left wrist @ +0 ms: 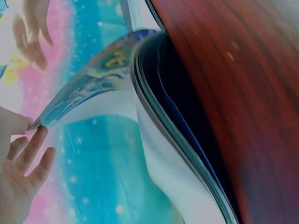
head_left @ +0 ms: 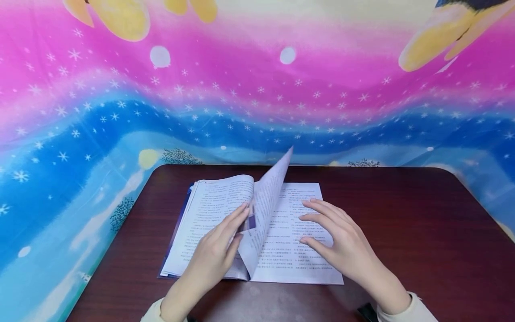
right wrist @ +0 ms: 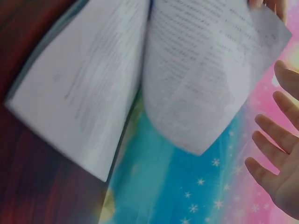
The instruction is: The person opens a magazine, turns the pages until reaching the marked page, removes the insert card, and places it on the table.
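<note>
A magazine [head_left: 225, 201] with two-column print lies open on the table. One page [head_left: 273, 197] stands raised from the middle, its far corner pointing up, with printed text on one side and colour pictures on the other. My left hand [head_left: 217, 246] is over the left half. In the left wrist view its thumb and finger pinch the edge of this raised page [left wrist: 93, 81]. Above the right half my right hand [head_left: 346, 243] hovers with fingers spread and gently bent, holding nothing. The right wrist view shows those fingers [right wrist: 273, 144] apart from the raised page.
A dark reddish-brown table [head_left: 406, 223] carries the magazine near its middle. Behind and around it hangs a pink and blue cloth [head_left: 241, 80] with white snowflakes. A dark blue cover [head_left: 179, 228] edges the magazine's left side.
</note>
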The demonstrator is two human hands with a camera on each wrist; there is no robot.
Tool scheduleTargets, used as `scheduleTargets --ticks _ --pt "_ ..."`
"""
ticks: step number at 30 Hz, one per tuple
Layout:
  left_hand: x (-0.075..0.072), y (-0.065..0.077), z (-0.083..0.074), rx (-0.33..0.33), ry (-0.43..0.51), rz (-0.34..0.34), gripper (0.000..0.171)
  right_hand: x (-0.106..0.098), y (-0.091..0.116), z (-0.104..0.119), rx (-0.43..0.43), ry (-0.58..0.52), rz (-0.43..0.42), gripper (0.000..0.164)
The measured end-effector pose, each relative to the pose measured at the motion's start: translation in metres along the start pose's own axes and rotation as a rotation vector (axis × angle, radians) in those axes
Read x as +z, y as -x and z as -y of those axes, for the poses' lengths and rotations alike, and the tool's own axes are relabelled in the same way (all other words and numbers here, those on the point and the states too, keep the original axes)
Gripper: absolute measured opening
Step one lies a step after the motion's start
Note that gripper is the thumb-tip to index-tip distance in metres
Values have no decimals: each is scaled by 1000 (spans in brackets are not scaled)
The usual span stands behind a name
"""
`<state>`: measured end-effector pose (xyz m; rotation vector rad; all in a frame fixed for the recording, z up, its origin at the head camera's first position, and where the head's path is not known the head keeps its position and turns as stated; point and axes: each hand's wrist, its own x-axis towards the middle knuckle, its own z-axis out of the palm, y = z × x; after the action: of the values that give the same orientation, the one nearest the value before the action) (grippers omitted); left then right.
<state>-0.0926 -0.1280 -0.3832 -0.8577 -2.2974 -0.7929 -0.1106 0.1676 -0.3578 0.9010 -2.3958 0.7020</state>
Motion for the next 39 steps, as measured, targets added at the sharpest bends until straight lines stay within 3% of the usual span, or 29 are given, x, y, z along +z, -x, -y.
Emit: scheduleTargets --ticks 4,9,17,26,33,39 --pt "-10 8 8 -56 -40 8 68 -3 8 -6 2 22 12 38" --pt "-23 20 18 -120 -68 44 66 -6 18 -12 12 55 44 45" --pt "-39 41 28 -224 -214 77 87 -7 36 -26 51 115 112 43" --pt "-52 59 37 -331 -219 162 92 -9 49 -38 9 127 139 41" --pt "-63 64 43 -434 -194 253 90 -12 53 -49 -22 103 219 38" --pt "-74 73 54 -434 -220 337 69 -13 58 -54 4 89 309 37"
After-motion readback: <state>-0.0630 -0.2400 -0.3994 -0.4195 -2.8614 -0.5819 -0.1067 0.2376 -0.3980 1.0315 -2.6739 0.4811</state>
